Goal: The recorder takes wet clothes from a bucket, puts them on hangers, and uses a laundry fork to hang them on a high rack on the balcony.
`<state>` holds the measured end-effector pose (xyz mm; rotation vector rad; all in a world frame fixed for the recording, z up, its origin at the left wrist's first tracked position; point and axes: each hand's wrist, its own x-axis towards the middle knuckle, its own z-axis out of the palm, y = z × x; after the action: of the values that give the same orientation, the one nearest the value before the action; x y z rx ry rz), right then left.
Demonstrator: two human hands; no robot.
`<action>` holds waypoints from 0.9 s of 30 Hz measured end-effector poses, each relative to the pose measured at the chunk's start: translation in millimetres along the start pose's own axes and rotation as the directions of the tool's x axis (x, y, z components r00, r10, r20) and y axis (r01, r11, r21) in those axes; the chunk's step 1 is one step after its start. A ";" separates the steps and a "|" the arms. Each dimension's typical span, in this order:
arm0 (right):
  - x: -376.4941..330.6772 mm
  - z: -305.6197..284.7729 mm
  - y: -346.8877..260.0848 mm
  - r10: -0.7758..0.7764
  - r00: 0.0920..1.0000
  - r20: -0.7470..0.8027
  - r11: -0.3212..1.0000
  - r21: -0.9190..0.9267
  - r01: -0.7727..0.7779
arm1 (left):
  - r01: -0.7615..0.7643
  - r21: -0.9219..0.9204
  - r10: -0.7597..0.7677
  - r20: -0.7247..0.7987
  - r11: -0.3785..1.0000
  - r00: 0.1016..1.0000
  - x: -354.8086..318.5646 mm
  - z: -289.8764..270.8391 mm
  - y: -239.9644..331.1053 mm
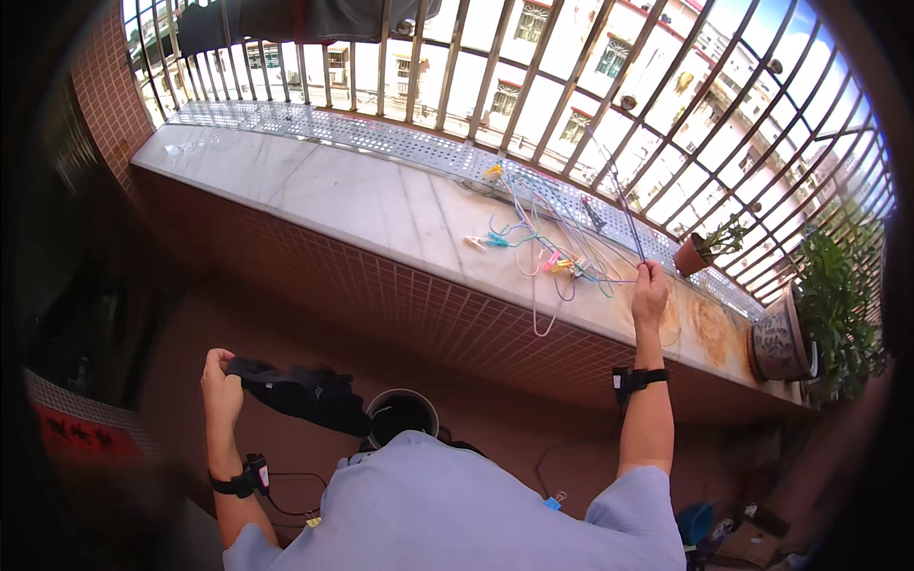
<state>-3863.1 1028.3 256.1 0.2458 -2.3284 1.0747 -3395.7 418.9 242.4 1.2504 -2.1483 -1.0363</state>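
1. Black garment [300,393] is dangling from the left hand [220,366], out over the floor, its far end hanging right by the bucket [424,395]. Thumb and fingers are pinching one end of it. The rest is bunching up, so I can't tell what kind of clothing it is.
2. Right hand [649,285] is gripping what looks like a thin dark hanger [625,206] over the marble sill [371,200], fingers clamping round its near end.
3. Progress, my read: both pieces are in hand, but the garment and that hanger are sitting well apart, so this one's looking barely started. No part of the cloth is resting on the hanger.
4. What's left: the bucket is holding something dark, probably more cloth, though it's too dim to swear to. A tangle of coloured hangers [535,309] is lying on the sill just left of the right hand, no clothing on them, with clothespins [497,241] mixed in.
5. What's done: some dark cloth [276,21] is hanging up at the window bars [492,67]. Can't tell if it's belonging to the same batch, so I'm not counting it.
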 end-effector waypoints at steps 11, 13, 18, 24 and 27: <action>-140.8 -90.0 -176.6 -0.020 0.923 0.385 0.713 0.652 -0.257 | -0.046 -0.304 0.059 0.034 0.952 0.998 85.6 -5.5 5.5; -165.4 -83.1 -209.9 -0.149 0.787 0.598 0.738 0.597 -0.314 | -0.095 -0.276 0.091 -0.030 0.956 0.995 97.1 -2.8 12.3; -208.5 -41.2 -270.6 -0.237 0.627 0.742 0.796 0.518 -0.313 | -0.138 -0.183 0.129 -0.057 0.974 0.990 113.1 -5.9 32.1; -213.1 -8.5 -306.6 -0.285 0.542 0.790 0.741 0.540 -0.398 | -0.129 0.158 0.148 -0.115 0.979 0.982 120.7 -13.6 69.9; -219.0 0.5 -314.1 -0.265 0.529 0.806 0.770 0.507 -0.387 | -0.139 0.201 0.166 -0.122 0.970 0.979 117.1 -9.8 79.4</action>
<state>-3561.9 805.8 336.0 1.2287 -2.6311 2.1744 -3489.2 337.7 311.5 1.1802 -2.2368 -0.6728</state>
